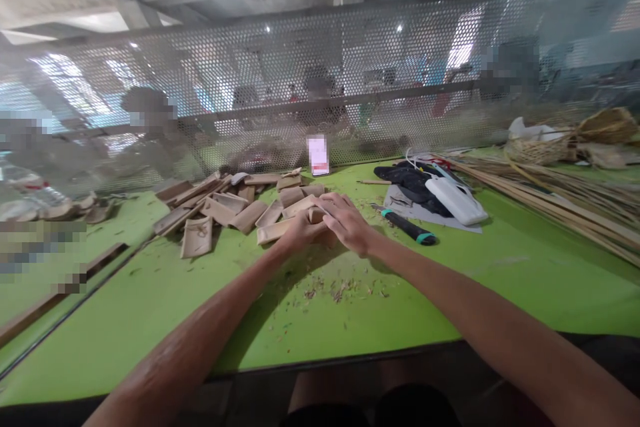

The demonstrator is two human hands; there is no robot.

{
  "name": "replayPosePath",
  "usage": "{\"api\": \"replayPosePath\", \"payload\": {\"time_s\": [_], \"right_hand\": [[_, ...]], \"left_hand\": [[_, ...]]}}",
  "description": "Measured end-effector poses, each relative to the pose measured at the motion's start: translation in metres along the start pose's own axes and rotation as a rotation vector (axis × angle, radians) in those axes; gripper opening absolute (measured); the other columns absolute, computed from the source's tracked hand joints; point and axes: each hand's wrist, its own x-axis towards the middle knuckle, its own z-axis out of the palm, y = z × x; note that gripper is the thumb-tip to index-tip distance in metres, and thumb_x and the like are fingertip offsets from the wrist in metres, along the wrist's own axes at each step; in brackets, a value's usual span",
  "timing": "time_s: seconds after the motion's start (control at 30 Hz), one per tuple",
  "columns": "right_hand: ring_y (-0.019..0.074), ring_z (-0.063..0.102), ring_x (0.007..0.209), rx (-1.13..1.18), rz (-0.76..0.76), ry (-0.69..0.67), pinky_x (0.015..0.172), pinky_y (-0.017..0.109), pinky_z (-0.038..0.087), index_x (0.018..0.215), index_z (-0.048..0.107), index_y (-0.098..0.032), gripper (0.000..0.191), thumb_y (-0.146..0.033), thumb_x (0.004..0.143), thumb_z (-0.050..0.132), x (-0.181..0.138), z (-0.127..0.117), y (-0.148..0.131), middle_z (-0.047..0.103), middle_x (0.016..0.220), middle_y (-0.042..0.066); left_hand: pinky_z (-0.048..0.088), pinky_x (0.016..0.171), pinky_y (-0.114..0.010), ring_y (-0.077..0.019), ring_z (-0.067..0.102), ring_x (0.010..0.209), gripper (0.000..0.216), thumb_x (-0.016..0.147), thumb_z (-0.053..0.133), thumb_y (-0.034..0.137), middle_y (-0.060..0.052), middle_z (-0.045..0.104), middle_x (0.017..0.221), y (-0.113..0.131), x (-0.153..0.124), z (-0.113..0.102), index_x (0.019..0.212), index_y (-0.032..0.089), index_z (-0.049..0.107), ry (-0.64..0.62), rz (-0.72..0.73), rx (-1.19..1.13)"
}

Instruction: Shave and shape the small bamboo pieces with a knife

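Both hands meet over the middle of the green table. My left hand [301, 230] is closed around a short piece of split bamboo [316, 215], of which only a pale end shows. From the other side, my right hand [349, 223] lies with its fingers bent over the same piece. Much of the bamboo is hidden behind the fingers. Close to the left hand is a pile of cut bamboo pieces [249, 216], some with their hollow side up. Right of the right hand lies a knife [410, 225] with a black and teal handle. Shavings [343, 290] are scattered below the hands.
A phone [317, 163] with a lit screen leans against the perforated metal screen [260, 80]. At the right are a white object [457, 200], dark cloth [413, 185], long bamboo strips [545, 203] and a woven basket [540, 145]. People sit beyond the screen.
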Motion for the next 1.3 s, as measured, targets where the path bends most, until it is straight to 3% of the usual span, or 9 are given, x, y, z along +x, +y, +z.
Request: {"api": "replayPosePath", "payload": {"time_s": [0.23,0.37,0.5,0.67,0.83,0.97,1.07,1.2,1.3], "right_hand": [[0.0260,0.048,0.118,-0.015,-0.069,-0.030,0.107,0.047,0.038,0.149,0.045,-0.024,0.051,-0.026,0.101,0.029,0.002,-0.006,-0.003,0.055,0.134,0.010],[0.0261,0.048,0.118,-0.020,-0.018,-0.037,0.106,0.047,0.038,0.150,0.044,-0.021,0.052,-0.027,0.101,0.028,0.001,-0.004,0.001,0.055,0.131,0.012],[0.0262,0.047,0.116,-0.030,-0.070,-0.042,0.104,0.046,0.040,0.150,0.044,-0.024,0.051,-0.027,0.101,0.030,0.001,-0.002,0.002,0.055,0.133,0.011],[0.0260,0.051,0.109,-0.027,-0.014,-0.025,0.101,0.048,0.039,0.152,0.040,-0.019,0.053,-0.025,0.101,0.027,0.002,-0.001,0.006,0.060,0.131,0.012],[0.0266,0.050,0.110,-0.035,-0.021,-0.044,0.101,0.048,0.038,0.153,0.038,-0.016,0.054,-0.028,0.102,0.026,0.000,0.000,0.005,0.060,0.135,0.013],[0.0283,0.050,0.110,-0.027,0.010,-0.033,0.100,0.049,0.038,0.152,0.039,-0.012,0.055,-0.028,0.102,0.025,0.000,0.000,0.006,0.061,0.134,0.015],[0.0286,0.049,0.111,-0.026,-0.002,-0.026,0.102,0.050,0.036,0.154,0.038,-0.015,0.055,-0.029,0.102,0.024,-0.001,0.002,0.005,0.061,0.132,0.014],[0.0289,0.049,0.107,-0.038,-0.039,-0.021,0.100,0.049,0.038,0.151,0.043,-0.017,0.054,-0.029,0.101,0.028,0.000,0.003,0.005,0.063,0.125,0.014],[0.0277,0.051,0.106,0.009,0.018,0.011,0.100,0.047,0.038,0.150,0.044,-0.013,0.054,-0.028,0.101,0.025,0.001,0.004,0.009,0.063,0.124,0.015]], "left_hand": [[0.051,0.055,-0.026,-0.0149,0.061,0.063,0.044,0.073,0.078,0.053,-0.004,0.066,0.070,0.001,0.001,0.006,0.078,0.011,0.063,-0.027,0.032,-0.080],[0.052,0.060,-0.026,-0.0160,0.063,0.068,0.045,0.076,0.074,0.054,-0.005,0.067,0.073,0.000,-0.001,0.006,0.081,0.010,0.065,0.008,-0.008,-0.053],[0.051,0.055,-0.025,-0.0150,0.061,0.063,0.045,0.074,0.076,0.054,-0.004,0.067,0.072,0.004,-0.003,0.007,0.083,0.011,0.064,0.038,-0.053,-0.099],[0.046,0.055,-0.023,-0.0137,0.058,0.064,0.046,0.079,0.071,0.056,-0.006,0.069,0.074,0.009,-0.004,0.008,0.080,0.010,0.068,0.036,0.004,-0.003],[0.044,0.052,-0.023,-0.0126,0.055,0.058,0.050,0.073,0.074,0.059,-0.004,0.064,0.065,0.005,-0.003,0.008,0.072,0.010,0.064,0.088,-0.039,-0.038],[0.047,0.058,-0.024,-0.0144,0.059,0.064,0.047,0.077,0.071,0.056,-0.006,0.068,0.073,0.007,-0.004,0.009,0.081,0.009,0.069,0.071,0.003,0.005],[0.046,0.056,-0.024,-0.0129,0.056,0.061,0.044,0.077,0.072,0.054,-0.005,0.067,0.071,0.006,-0.004,0.009,0.079,0.010,0.067,0.062,-0.028,-0.025],[0.041,0.052,-0.022,-0.0118,0.052,0.058,0.041,0.076,0.072,0.051,-0.003,0.062,0.065,0.003,-0.003,0.008,0.070,0.011,0.063,0.139,-0.012,0.032],[0.044,0.057,-0.023,-0.0124,0.054,0.062,0.042,0.079,0.070,0.052,-0.005,0.066,0.070,0.005,-0.003,0.008,0.076,0.009,0.069,0.090,0.025,0.061]]}}
